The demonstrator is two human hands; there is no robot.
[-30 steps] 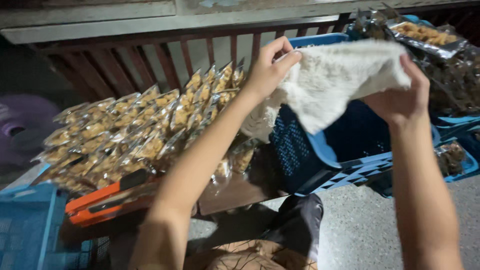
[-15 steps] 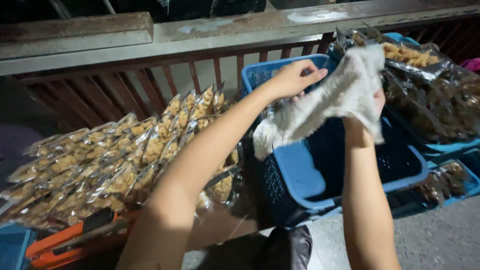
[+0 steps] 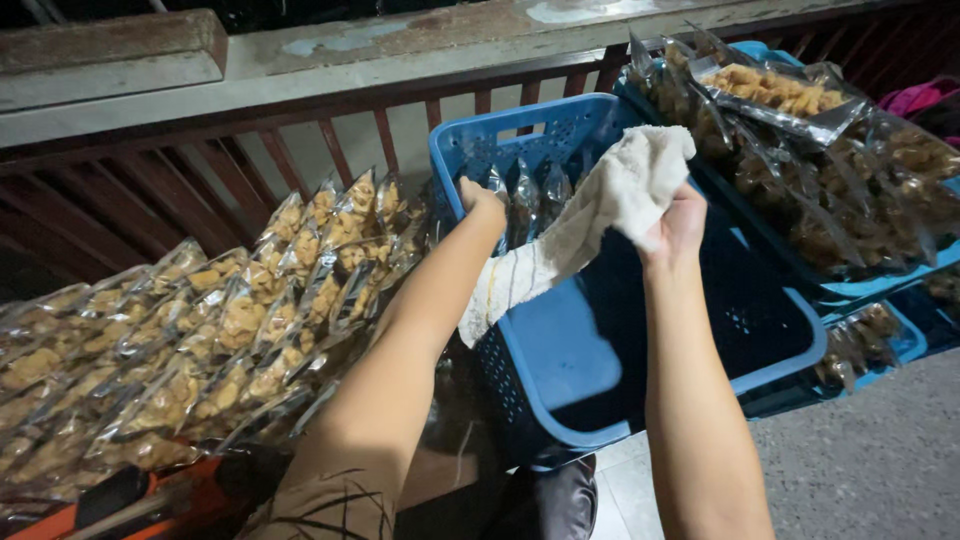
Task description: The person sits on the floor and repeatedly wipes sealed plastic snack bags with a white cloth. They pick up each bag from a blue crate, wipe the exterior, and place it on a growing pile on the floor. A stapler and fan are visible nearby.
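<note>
Beyond both grips, a dark red railing (image 3: 330,140) under a concrete ledge (image 3: 400,50); left of the left grip, rows of clear snack packets (image 3: 230,320), and right of the right grip, stacked bags of fried snacks (image 3: 820,150). Around and below both grips, a tilted blue basket (image 3: 600,400), with a white cloth (image 3: 620,200) bunched inside near its upper wall, seemingly mid-wipe, any further stroke calling for a steadied rim. Left hand (image 3: 483,200) fisted at the basket's left rim, on rim or cloth end impossible to tell; right hand (image 3: 680,225) closed tight around the cloth's bunched top.
</note>
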